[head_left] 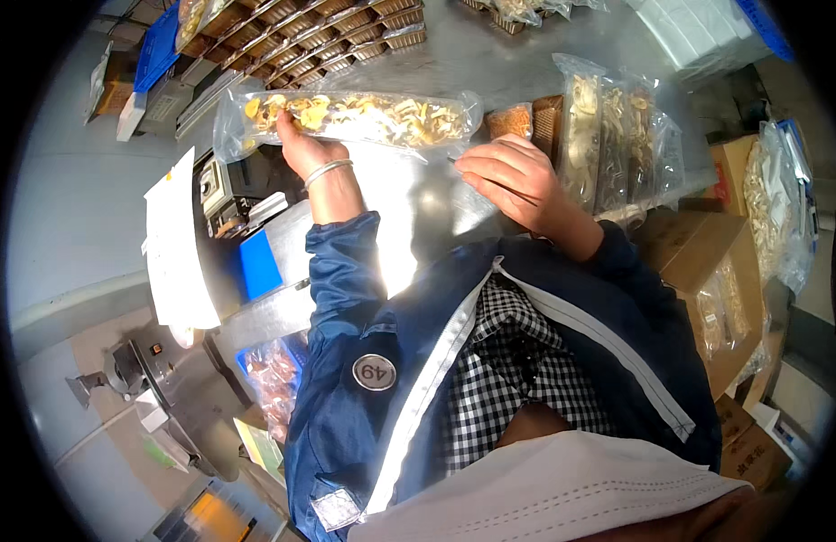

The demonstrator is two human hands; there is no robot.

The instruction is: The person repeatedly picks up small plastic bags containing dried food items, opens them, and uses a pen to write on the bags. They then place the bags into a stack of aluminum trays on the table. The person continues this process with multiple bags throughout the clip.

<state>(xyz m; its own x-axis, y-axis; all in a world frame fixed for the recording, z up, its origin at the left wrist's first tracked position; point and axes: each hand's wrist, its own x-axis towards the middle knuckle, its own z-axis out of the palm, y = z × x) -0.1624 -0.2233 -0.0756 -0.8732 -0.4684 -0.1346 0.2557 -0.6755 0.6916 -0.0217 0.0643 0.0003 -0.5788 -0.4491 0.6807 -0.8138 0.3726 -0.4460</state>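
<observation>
My left hand (307, 155) grips a long clear plastic bag (382, 119) of yellow and whitish dried pieces, probably dried mushrooms. It holds the bag near its left end, thumb on top, the other fingers mostly hidden beneath. To the right, my right hand (519, 181) is closed in a pinch just below the bag's right end. A small dark tip pokes out from its fingertips; what it belongs to is hidden. Beyond that hand are a packet of orange bits (510, 121) and a brown ribbed tray (546, 126). Filled clear bags (608, 135) lie side by side to its right.
Many brown plastic trays (337, 41) are stacked at the back left of the metal table (472, 63). White containers (693, 32) stand at the back right. Cardboard boxes (698, 248) with bagged goods are at my right. A machine (224, 194) and white sheet (179, 244) are at left.
</observation>
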